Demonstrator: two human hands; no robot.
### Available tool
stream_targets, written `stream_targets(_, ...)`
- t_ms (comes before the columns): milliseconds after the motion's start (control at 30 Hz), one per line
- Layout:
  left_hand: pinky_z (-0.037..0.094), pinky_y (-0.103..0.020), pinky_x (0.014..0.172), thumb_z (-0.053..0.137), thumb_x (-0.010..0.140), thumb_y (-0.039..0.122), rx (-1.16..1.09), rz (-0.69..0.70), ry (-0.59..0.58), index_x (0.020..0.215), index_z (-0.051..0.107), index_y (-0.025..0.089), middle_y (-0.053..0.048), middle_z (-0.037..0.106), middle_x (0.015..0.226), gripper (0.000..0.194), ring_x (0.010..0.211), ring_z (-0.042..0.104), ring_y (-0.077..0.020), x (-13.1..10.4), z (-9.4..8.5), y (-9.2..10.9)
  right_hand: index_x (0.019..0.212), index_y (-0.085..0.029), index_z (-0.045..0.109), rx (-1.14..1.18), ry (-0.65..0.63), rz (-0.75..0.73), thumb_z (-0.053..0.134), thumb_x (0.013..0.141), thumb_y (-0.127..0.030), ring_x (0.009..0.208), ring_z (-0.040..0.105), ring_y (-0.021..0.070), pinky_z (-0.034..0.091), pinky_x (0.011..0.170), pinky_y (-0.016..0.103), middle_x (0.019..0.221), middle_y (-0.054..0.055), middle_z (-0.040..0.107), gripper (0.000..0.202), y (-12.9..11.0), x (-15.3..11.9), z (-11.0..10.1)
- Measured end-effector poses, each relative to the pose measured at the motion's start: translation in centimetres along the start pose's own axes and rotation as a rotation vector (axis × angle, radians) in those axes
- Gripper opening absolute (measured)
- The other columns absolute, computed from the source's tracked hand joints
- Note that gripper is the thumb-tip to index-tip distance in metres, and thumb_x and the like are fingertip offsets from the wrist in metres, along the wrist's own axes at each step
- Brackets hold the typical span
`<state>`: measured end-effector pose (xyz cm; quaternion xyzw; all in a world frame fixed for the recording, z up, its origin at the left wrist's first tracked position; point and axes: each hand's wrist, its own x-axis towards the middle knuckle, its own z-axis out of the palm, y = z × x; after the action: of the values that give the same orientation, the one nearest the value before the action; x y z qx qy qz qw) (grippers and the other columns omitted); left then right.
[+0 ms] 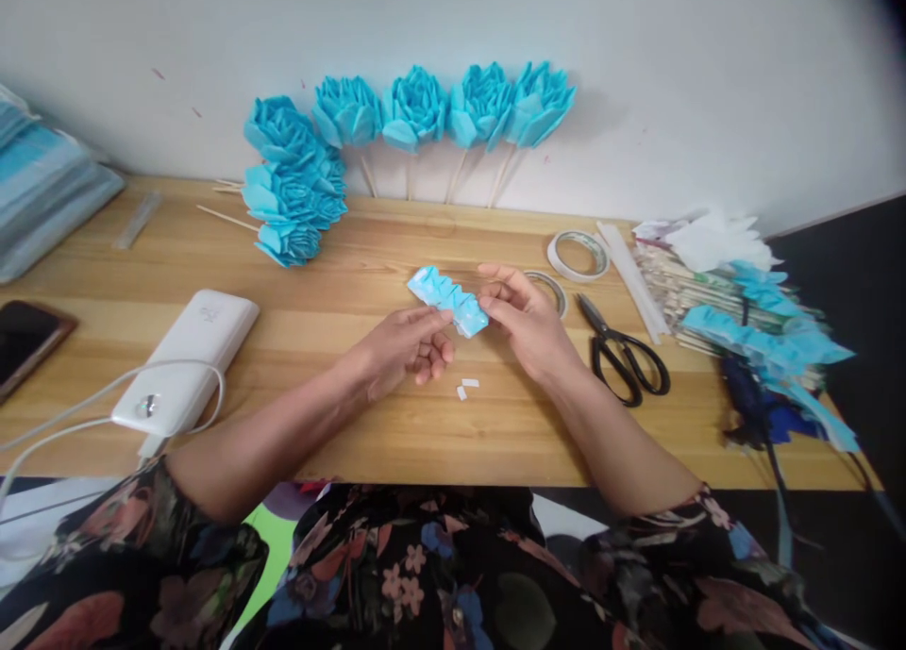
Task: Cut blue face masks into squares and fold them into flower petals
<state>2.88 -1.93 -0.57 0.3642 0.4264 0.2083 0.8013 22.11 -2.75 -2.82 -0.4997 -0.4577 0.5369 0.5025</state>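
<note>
Two hands are closed on one folded blue paper strip (pixel 448 299), which is held just above the wooden table (pixel 425 424). Its long axis runs from upper left to lower right between the fingers. The near end is pinched by the right hand (pixel 528 320); the middle is gripped from below by the left hand (pixel 403 348), fingers curled narrow. Scissors (pixel 623 348) lie beyond the right hand's knuckles, well apart.

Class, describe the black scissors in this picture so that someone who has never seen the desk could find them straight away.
Start at the wooden table and go to the person's right hand. Just to its right lie the scissors, flat, handles toward the person. Their black colour sets them apart from the pale tape rolls behind them and the blue paper pile beyond.
</note>
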Motion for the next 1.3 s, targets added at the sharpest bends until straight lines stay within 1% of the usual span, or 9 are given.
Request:
stream_targets(100,0.036,-0.016,0.037,0.065,0.094,0.030,-0.007,0.058,0.046,0.086,0.056,0.016,0.001,0.063,0.063,0.019,0.044,0.056,-0.0068,0.2,-0.3,-0.2,0.116,-0.024,0.063,-0.038,-0.012,-0.006,0.074,0.079,-0.031,0.072,0.057,0.0120,0.047,0.071,0.029,0.080,-0.004,0.061,0.039,0.0,-0.2,0.2)
stream_targets(267,0.037,-0.017,0.038,0.063,0.092,0.027,0.090,0.172,0.101,0.074,0.056,0.016,0.001,0.063,0.064,0.023,0.045,0.056,-0.0059,0.5,-0.7,-0.1,0.118,-0.026,0.063,-0.011,0.022,0.019,0.071,0.085,-0.038,0.079,0.063,0.0145,0.052,0.079,0.032,0.087,-0.001,0.068,0.036,-0.4,-0.5,0.4)
stream_targets(333,0.039,-0.017,0.039,0.063,0.091,0.029,0.183,0.211,0.121,0.070,0.057,0.016,0.002,0.061,0.062,0.025,0.045,0.055,-0.0060,0.5,-0.9,-0.1,0.123,-0.026,0.061,-0.001,-0.021,0.043,0.071,0.085,-0.039,0.082,0.065,0.0163,0.053,0.081,0.035,0.091,0.000,0.070,0.041,-0.5,-0.5,0.4)
stream_targets(400,0.040,-0.018,0.040,0.064,0.090,0.031,0.283,0.260,0.140,0.068,0.058,0.017,0.002,0.060,0.059,0.027,0.044,0.053,-0.0060,0.5,-1.0,-0.3,0.128,-0.026,0.058,-0.015,-0.092,0.047,0.072,0.083,-0.037,0.085,0.066,0.0175,0.053,0.083,0.036,0.092,0.001,0.070,0.049,-0.6,-0.6,0.4)
stream_targets(500,0.039,-0.018,0.041,0.065,0.089,0.037,0.407,0.319,0.156,0.068,0.058,0.017,0.003,0.056,0.054,0.030,0.042,0.047,-0.0059,0.5,-1.0,-0.5,0.133,-0.027,0.054,-0.070,-0.155,0.030,0.071,0.081,-0.030,0.085,0.065,0.0177,0.052,0.084,0.036,0.092,0.000,0.069,0.055,-0.8,-0.6,0.5)
stream_targets(667,0.037,-0.018,0.044,0.064,0.088,0.037,0.544,0.359,0.177,0.066,0.060,0.017,0.003,0.054,0.053,0.030,0.044,0.046,-0.0062,0.2,-0.8,-0.5,0.134,-0.026,0.053,-0.082,-0.180,0.029,0.069,0.078,-0.024,0.079,0.062,0.0162,0.050,0.078,0.034,0.088,-0.002,0.066,0.058,-0.8,-0.7,0.5)
stream_targets(933,0.034,-0.019,0.047,0.060,0.086,0.034,0.657,0.402,0.117,0.065,0.060,0.017,0.003,0.054,0.053,0.027,0.048,0.046,-0.0077,-0.1,-1.1,0.3,0.125,-0.023,0.057,-0.132,-0.199,0.001,0.068,0.073,-0.023,0.072,0.057,0.0145,0.046,0.070,0.031,0.080,-0.004,0.060,0.053,-0.8,-0.6,0.5)
stream_targets(1167,0.027,-0.022,0.051,0.058,0.087,0.032,0.873,0.563,0.206,0.058,0.059,0.016,0.003,0.052,0.053,0.033,0.052,0.041,-0.0086,0.3,-1.7,0.3,0.127,-0.023,0.056,-0.190,-0.212,-0.045,0.067,0.075,-0.023,0.071,0.056,0.0144,0.046,0.070,0.031,0.080,-0.003,0.060,0.053,-0.8,-0.5,0.2)
stream_targets(1300,0.032,-0.022,0.052,0.060,0.087,0.033,0.838,0.566,0.209,0.067,0.067,0.017,0.003,0.056,0.056,0.026,0.053,0.045,-0.0092,0.6,-1.9,0.2,0.125,-0.024,0.057,-0.153,-0.205,-0.045,0.068,0.076,-0.024,0.074,0.059,0.0149,0.048,0.073,0.032,0.084,-0.002,0.064,0.050,-0.5,-0.3,0.2)
